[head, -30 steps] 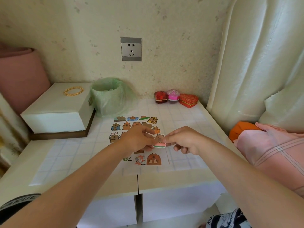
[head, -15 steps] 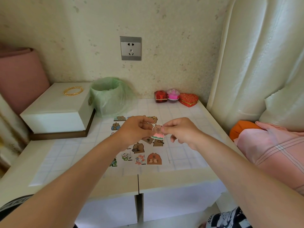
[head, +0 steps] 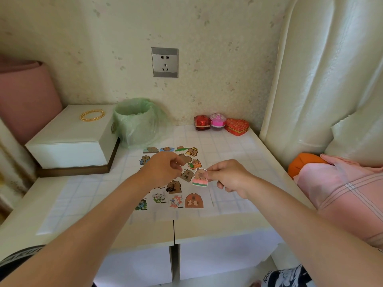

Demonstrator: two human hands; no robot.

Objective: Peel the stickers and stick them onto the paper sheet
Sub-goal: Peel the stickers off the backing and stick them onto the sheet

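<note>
Stickers [head: 193, 200] already cover part of the paper sheet [head: 87, 191] in the head view: well over a dozen cartoon animals, mostly brown capybaras, sit in loose rows across its middle, so the job looks well under way, though broad areas of the sheet to the left and right remain bare. One more capybara sticker [head: 200, 177], brown on a pink and green base with a white die-cut border, is held just above the sheet beside the rows already laid; the right hand [head: 230, 177] pinches its right edge between thumb and forefinger, the other fingers curled under. The left hand [head: 163, 169] hovers close by over the stuck rows, fingers curled with thumb against forefinger; whether it pinches a scrap of backing I cannot tell. Whether this sticker is already free of its backing is not clear, and pressing it flat is yet to come. The sheet is thin, pale and faintly gridded, lying flat on the smooth cream desk [head: 207, 224]. The stickers look glossy and slightly stiff. Behind stand a hard white box [head: 70, 137] and a crinkly green bag [head: 138, 119]
</note>
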